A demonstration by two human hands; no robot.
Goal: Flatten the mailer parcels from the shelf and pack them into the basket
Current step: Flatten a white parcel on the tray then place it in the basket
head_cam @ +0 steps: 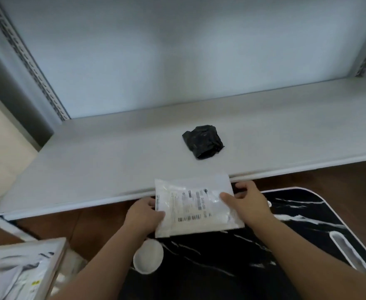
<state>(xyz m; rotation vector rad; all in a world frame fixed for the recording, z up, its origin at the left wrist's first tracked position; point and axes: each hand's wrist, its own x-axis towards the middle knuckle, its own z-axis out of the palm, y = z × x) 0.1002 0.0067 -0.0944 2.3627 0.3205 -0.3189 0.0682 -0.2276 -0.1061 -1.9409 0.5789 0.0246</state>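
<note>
Both hands gripped a white mailer parcel (196, 205) by its side edges, the left hand (144, 215) on its left edge and the right hand (246, 202) on its right, holding it just in front of the shelf's front lip. A pale grey shelf (91, 161) carried a crumpled black mailer parcel (202, 144) near its middle. Below stood a black marbled tabletop (232, 278) over brown flooring. At lower left, a light-coloured basket (56, 258) held white wrapped parcels, blurred.

— On the pale flat shelf board (91, 152)? Crumpled black plastic mailer (202, 144), mid-board.

— Before its front edge? Flat white plastic mailer (196, 205), between left hand (144, 215) and right hand (246, 204).
</note>
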